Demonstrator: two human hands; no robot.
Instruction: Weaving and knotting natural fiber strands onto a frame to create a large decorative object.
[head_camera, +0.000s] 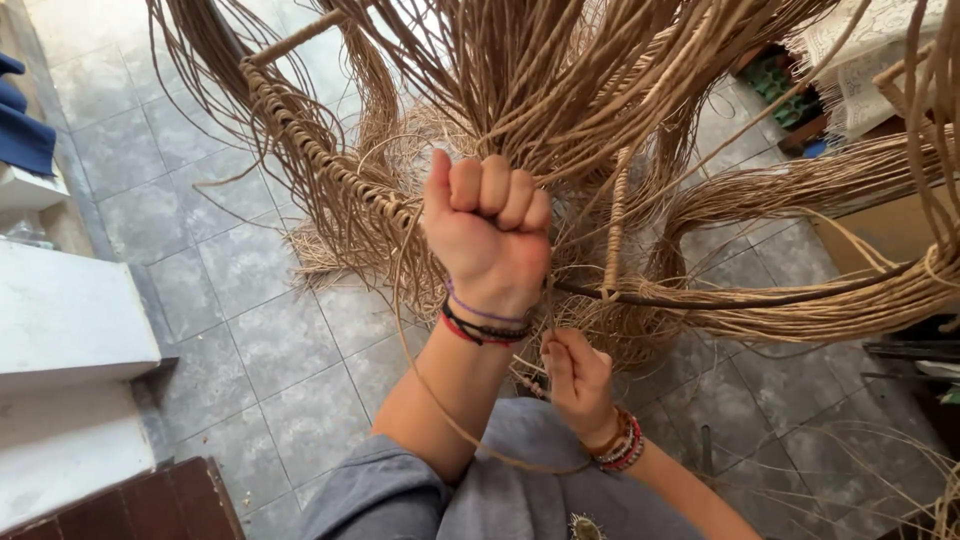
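Note:
My left hand (489, 230) is raised in a tight fist, shut on a bunch of tan wicker strands (560, 90) that fan upward and outward. Below it, my right hand (576, 382) pinches a single thin strand (450, 415) that loops down across my left forearm. Both wrists carry bead and cord bracelets. The strands belong to a half-woven wicker frame: a strand-wrapped rod (320, 150) runs diagonally down to my left fist, a short wrapped upright (616, 225) stands right of it, and a dark thin rod (760, 300) runs off to the right among bundled strands.
Grey floor tiles (250, 330) lie below. White steps (70, 320) and blue cloth (22, 130) are on the left, a brown wooden surface (150, 505) at the bottom left. A cardboard box (880, 230), lace cloth (860, 50) and green items (780, 85) sit on the right.

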